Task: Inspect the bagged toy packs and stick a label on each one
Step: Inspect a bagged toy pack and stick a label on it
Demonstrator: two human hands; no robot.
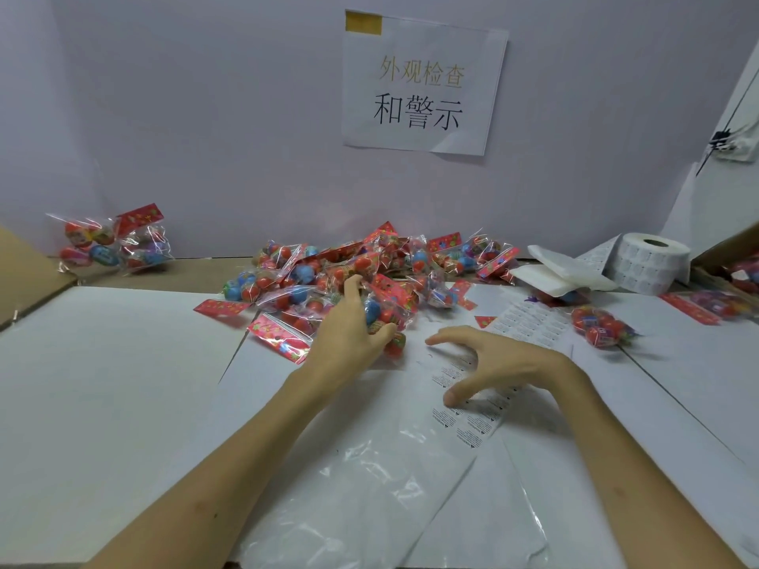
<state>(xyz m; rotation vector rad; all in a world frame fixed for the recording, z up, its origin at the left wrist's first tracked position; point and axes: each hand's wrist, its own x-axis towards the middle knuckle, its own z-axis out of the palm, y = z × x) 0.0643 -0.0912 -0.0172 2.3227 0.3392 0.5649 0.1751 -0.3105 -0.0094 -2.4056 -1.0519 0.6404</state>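
Fingers (pixel 354 289) of the left hand (pixel 349 328) were curled over a pack (pixel 390 312) at the near edge of the pile (pixel 410 260), thumb tucked under it, so it looked gripped though not yet lifted off the tabletop (pixel 123 363). The right hand (pixel 497 363) hung just above the label strip (pixel 472 425), spread wide and holding nothing; whether the thumb tip touched the strip I could not tell. To my eye this was the fetching step: one pack being drawn out for checking while the other hand readied itself for a label. Next would come pulling the pack free of its neighbours without dragging them along, turning it over for a look, then peeling one label cleanly from the strip. The pack was a clear crinkly bag of small red and blue balls with a red printed header card, like the rest heaped against the wall. A roll (pixel 653 262) of labels stood at the far right.
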